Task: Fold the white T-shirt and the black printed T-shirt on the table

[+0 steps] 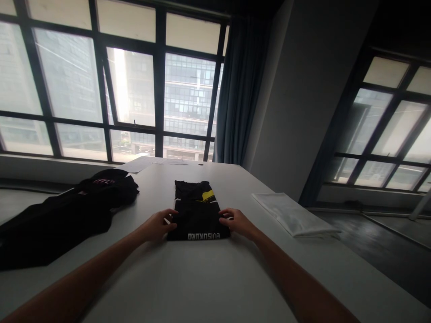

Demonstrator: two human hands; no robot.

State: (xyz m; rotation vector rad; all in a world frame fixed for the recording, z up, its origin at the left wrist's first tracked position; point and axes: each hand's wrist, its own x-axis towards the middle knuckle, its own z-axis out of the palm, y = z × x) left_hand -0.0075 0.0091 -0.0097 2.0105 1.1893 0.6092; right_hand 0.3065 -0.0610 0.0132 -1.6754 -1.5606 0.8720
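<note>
- Folded black shirt (198,215): lies flat on the white desk (202,278) at frame centre, white lettering along its near edge.
- Your left hand (158,225): grip curled on the shirt's left edge, apparently pinching the fabric; the dim view leaves this uncertain.
- Your right hand (236,221): fingers bent against the right edge.
- Black garment pile (60,215): left of frame.
- Folded white cloth (294,215): right of frame.

black clothes pile (50,220) cut off left, shirt (197,215) lettering perhaps upside-down
</note>
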